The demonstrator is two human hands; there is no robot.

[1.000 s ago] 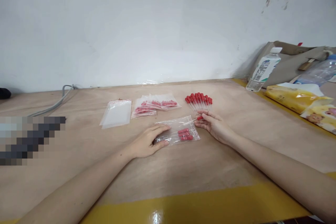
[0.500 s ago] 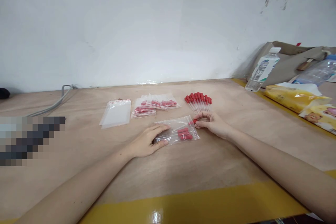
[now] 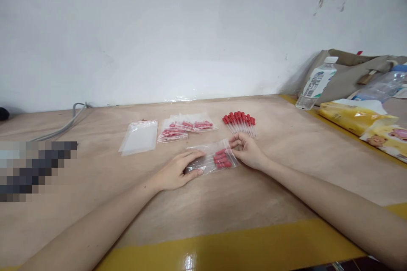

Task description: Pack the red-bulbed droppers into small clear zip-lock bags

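Note:
A clear zip bag point(image 3: 208, 165) lies flat on the table, its zip end to the right. Inside are several droppers with red bulbs point(image 3: 222, 159), their thin clear stems pointing left. My left hand point(image 3: 179, 169) holds down the bag's left end, thumb along the near edge and fingers over the far one. At the mouth, my right hand point(image 3: 246, 150) has its thumb and fingertips on the bag's edge, just right of the topmost red bulb. Beyond that hand, a fan of loose red-bulbed droppers point(image 3: 240, 123) rests on the table.
Filled zip bags point(image 3: 187, 125) are piled behind the bag, with flat zip bags point(image 3: 140, 137) to their left. At right stand a water bottle point(image 3: 318, 82), a yellow tissue pack point(image 3: 352, 114) and a grey-brown bag point(image 3: 349, 72). A grey cable point(image 3: 63, 127) runs along the left.
My right hand has moved slightly left to the bag's mouth. The dropper it held there has slid into the bag beside the others. My left hand stays in place.

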